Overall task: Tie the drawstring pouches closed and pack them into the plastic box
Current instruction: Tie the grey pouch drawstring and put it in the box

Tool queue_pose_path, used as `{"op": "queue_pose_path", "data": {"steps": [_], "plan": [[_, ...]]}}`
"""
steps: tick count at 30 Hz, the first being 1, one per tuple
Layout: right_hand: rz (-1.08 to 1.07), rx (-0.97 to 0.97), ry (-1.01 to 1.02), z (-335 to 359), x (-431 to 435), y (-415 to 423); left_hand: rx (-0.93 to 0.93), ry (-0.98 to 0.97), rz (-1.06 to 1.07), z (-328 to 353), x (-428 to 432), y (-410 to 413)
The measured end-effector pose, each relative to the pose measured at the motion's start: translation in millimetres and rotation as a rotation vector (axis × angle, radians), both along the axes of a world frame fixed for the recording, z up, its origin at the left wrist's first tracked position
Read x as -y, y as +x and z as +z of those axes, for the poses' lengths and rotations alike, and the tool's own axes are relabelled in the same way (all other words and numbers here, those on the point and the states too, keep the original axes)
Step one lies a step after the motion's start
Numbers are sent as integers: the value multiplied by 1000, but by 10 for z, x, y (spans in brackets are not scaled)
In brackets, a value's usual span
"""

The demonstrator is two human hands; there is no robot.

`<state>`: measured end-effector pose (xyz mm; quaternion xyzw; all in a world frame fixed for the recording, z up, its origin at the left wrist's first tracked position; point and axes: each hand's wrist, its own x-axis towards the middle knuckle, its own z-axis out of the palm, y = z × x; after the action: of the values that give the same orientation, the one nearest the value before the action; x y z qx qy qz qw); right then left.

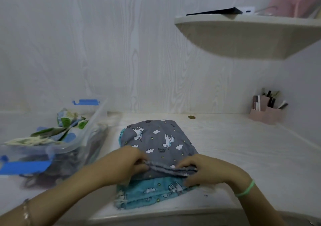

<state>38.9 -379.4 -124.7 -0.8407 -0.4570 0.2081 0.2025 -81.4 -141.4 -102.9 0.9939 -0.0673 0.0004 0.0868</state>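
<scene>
The surface (225,147) is white with a wood-grain pattern, and the wall behind it has the same pale grain. A rounded shelf (243,40) hangs on the wall at the upper right. It carries a flat black object (215,11) and some pink things that are too blurred to name. At the back right of the surface stands a pink organiser (267,114) with small cosmetic items upright in it. A small golden round thing (192,117), maybe a coin, lies near the wall.

On the left stands the clear plastic box (60,150) with blue latches. In it lies a floral pouch (66,126) with green leaves, and darker fabric shows through its wall.

In the middle of the surface the grey unicorn pouch (161,139) lies on top of a teal unicorn pouch (156,192), well apart from the box. The left hand (128,161) and the right hand (196,170) are both at the gathered near edge of the grey pouch. The grip of each hand is closed on this edge, with the fingers curled over it. The right wrist wears a green band (246,187), the left wrist a thin bracelet (26,212).
</scene>
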Motion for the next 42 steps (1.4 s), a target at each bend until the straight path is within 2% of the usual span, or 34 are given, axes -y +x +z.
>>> {"op": "queue_pose_path", "data": {"steps": [5, 8, 13, 16, 19, 23, 26, 29, 30, 32, 35, 38, 39, 42], "plan": [[-188, -28, 426, 154, -144, 130, 315, 1, 214, 110, -216, 41], [-240, -9, 604, 196, -338, 180, 478, 36, 326, 95, -235, 69], [-266, 196, 647, 177, -589, 242, 536, 11, 485, 110, -254, 12], [-323, 241, 687, 146, -641, 323, 554, -12, 512, 141, -239, -19], [-460, 116, 786, 118, -613, 439, 495, -41, 475, 173, -206, -53], [-620, -41, 905, 180, -542, 575, 359, 48, 437, 256, -121, -94], [-722, -376, 1077, 228, -593, 572, 363, 80, 390, 294, -83, -86], [-744, -921, 1123, 248, -656, 543, 489, -247, 303, 317, -93, -113], [-720, -1057, 1122, 261, -675, 524, 531, -365, 287, 300, -108, -110], [-677, -1202, 1112, 274, -698, 518, 604, -543, 271, 241, -140, -82], [-641, -1249, 1164, 282, -697, 536, 722, -696, 306, 228, -143, -55], [-675, -1203, 1234, 279, -699, 626, 903, -680, 358, 320, -149, -45], [-685, -1191, 1228, 286, -718, 650, 922, -756, 375, 345, -137, -26], [-696, -1203, 1205, 309, -803, 688, 891, -1168, 399, 435, -92, 55]]}}
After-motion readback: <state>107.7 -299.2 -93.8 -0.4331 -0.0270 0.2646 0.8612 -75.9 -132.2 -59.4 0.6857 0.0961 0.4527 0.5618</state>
